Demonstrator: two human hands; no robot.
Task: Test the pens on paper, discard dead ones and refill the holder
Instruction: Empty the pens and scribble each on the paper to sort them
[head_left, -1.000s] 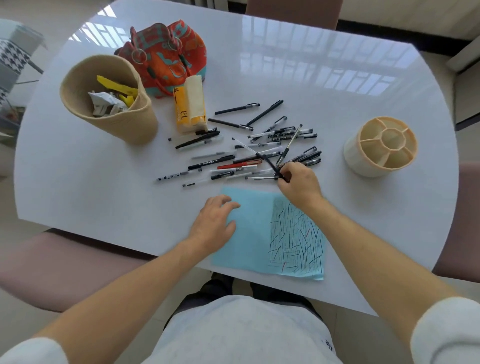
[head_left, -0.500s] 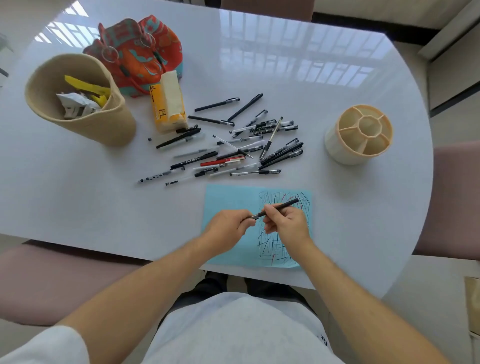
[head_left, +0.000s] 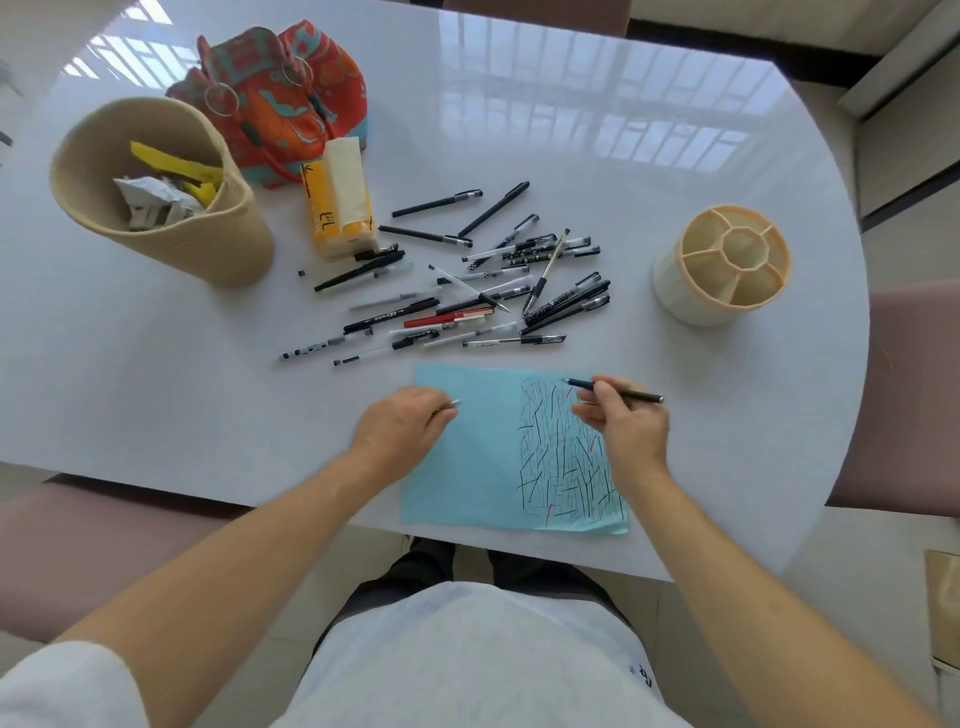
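A light blue sheet of paper (head_left: 467, 457) lies at the table's near edge, its right half covered in ink strokes. My right hand (head_left: 626, 426) grips a black pen (head_left: 639, 396), whose tip rests at the sheet's upper right. My left hand (head_left: 400, 431) sits on the paper's left edge and holds the pen cap (head_left: 451, 405), its silvery end poking out of my fingers. Several pens (head_left: 467, 291) lie scattered behind the paper. The cream pen holder (head_left: 722, 265) with divided compartments stands at the right with nothing in it.
A woven beige bin (head_left: 156, 197) holding crumpled paper and yellow scraps stands at the left. Beside it are a yellow tissue pack (head_left: 340, 202) and an orange patterned bag (head_left: 280, 98). Pink chairs (head_left: 914, 395) flank the white round table (head_left: 156, 389).
My right hand picked a black pen from the pile and brought it over the paper. Both hands pulled the cap off; the hands are now apart, with the pen tip at the sheet.
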